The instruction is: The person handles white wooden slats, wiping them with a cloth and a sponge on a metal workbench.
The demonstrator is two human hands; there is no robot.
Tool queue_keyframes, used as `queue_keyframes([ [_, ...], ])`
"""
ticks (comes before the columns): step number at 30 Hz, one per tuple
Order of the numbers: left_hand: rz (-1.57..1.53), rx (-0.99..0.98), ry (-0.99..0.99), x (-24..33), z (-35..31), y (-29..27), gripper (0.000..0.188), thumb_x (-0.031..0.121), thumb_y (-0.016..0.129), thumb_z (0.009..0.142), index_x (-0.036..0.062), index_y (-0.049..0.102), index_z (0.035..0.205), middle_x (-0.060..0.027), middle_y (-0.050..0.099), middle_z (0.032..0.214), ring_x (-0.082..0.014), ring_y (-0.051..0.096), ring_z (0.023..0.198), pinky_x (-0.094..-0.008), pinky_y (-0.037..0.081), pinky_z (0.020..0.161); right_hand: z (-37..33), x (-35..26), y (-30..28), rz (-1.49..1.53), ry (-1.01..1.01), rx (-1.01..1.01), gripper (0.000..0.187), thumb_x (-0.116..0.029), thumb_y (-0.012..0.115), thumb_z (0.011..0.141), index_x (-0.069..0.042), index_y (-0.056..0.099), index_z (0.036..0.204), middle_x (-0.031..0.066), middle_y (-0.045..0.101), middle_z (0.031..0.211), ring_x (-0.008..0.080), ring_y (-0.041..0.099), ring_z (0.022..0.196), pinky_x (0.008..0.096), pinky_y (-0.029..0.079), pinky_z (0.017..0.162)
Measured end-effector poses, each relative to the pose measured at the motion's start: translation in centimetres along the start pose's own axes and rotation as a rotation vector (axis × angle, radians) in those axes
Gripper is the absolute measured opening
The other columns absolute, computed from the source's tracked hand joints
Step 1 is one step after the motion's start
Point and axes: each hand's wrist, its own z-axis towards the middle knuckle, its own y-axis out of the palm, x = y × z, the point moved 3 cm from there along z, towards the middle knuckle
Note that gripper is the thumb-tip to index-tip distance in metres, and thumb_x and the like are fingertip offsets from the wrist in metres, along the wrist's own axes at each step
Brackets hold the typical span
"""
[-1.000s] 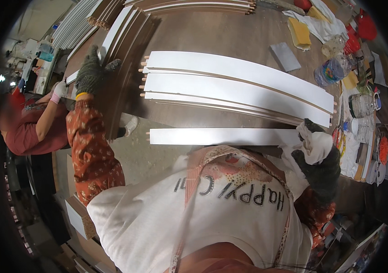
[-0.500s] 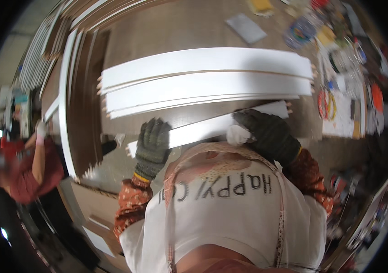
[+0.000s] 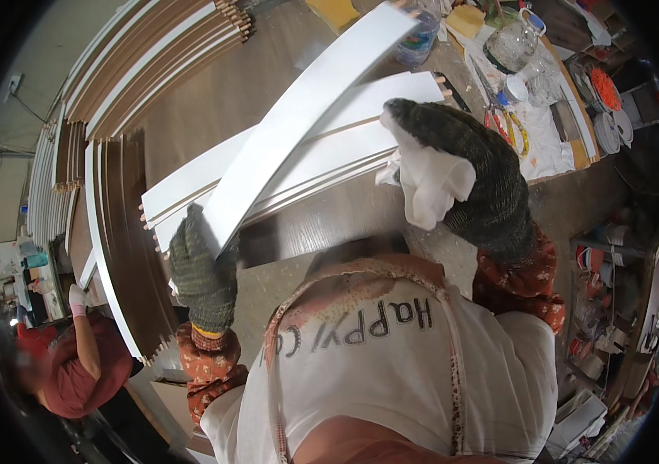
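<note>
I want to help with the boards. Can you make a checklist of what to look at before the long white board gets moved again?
1. Left hand grips the white board at its near end: ok.
2. Right hand on the board: not ok, it holds a white cloth.
3. Both hands gloved: ok.
4. Far end clear of the glass jug: cannot tell.
5. Stack of white boards lying flat on the table: ok.

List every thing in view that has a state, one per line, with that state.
White board: lifted, tilted, lower end held.
Left hand: gloved, grip shut on the white board.
Right hand: gloved, grip shut on a white cloth.
Stacked white boards: lying flat on the table.
Glass jug: upright.
Co-worker: beside the table, one gloved hand raised.
</note>
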Motion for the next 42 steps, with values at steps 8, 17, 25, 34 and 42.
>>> queue_keyframes([
  [8,0.085,-0.097,0.029,0.2,0.4,0.4,0.065,0.02,0.065,0.082,0.0034,0.038,0.138,-0.0241,0.048,0.124,-0.0387,0.05,0.112,-0.0464,0.042,0.096,9.7,-3.3,3.2,0.525,-0.899,0.27,0.039,-0.016,0.06,0.088,-0.005,0.049,0.123,0.0102,0.062,0.109,0.0212,0.061,0.1,0.0388,0.051,0.087],
  [17,0.163,-0.119,-0.116,-0.3,-3.2,0.6,0.064,0.004,0.059,0.077,0.0026,0.037,0.137,-0.0215,0.05,0.125,-0.0396,0.049,0.116,-0.0477,0.043,0.096,12.8,-3.2,12.6,-0.102,-0.544,-0.34,0.043,-0.02,0.063,0.081,-0.016,0.056,0.123,0.0058,0.063,0.093,0.0213,0.059,0.094,0.0393,0.041,0.093],
  [25,0.128,0.022,-0.067,-4.1,-6.9,-2.4,0.056,-0.002,0.057,0.071,0.0021,0.051,0.127,-0.0173,0.059,0.106,-0.0363,0.055,0.1,-0.0452,0.046,0.087,21.9,13.4,1.5,-0.315,-0.118,0.163,0.04,-0.038,0.068,0.082,-0.008,0.059,0.108,0.0114,0.064,0.087,0.0213,0.063,0.082,0.0371,0.051,0.075],
  [34,0.07,0.214,0.268,-7.8,0.9,-3.4,0.051,-0.01,0.056,0.075,0.0028,0.054,0.125,-0.016,0.058,0.108,-0.0321,0.058,0.101,-0.0403,0.049,0.086,11.5,2.0,-1.7,-0.233,-0.076,-0.381,0.068,-0.056,0.068,0.077,-0.004,0.06,0.121,0.0195,0.064,0.112,0.0299,0.06,0.108,0.0372,0.047,0.093],
  [42,0.075,0.259,0.356,-4.5,12.7,-4.4,0.083,0.01,0.079,0.062,0.0083,0.044,0.137,-0.0144,0.044,0.138,-0.0323,0.041,0.129,-0.0411,0.036,0.106,-1.8,3.8,-0.2,0.068,0.239,0.403,0.02,-0.02,0.072,0.08,-0.003,0.069,0.089,0.0107,0.069,0.086,0.0238,0.066,0.073,0.0334,0.053,0.069],
])
